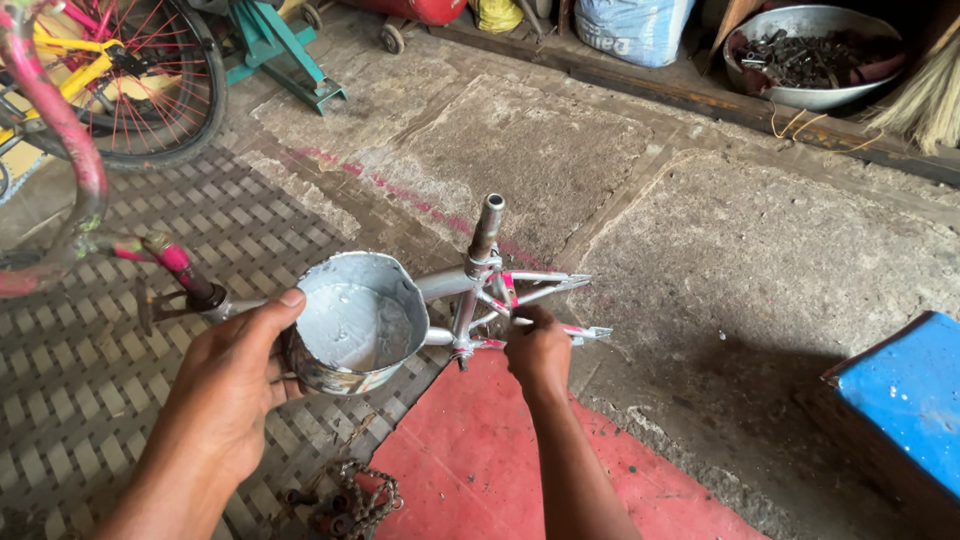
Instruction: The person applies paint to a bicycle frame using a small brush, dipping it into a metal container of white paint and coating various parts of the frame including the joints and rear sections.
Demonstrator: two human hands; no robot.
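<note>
The left hand (pixel 225 385) grips a dented tin (pixel 357 322) of silvery paint, fingers wrapped round its rim. Just right, the right hand (pixel 538 352) pinches something small (hidden) against the bike frame (pixel 478 285) on the floor: painting, seemingly; re-dipping needs the tin near.

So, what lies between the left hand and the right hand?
In the head view, the paint tin, held by the left hand, lies between it and the right hand, in front of the bicycle frame.
</note>
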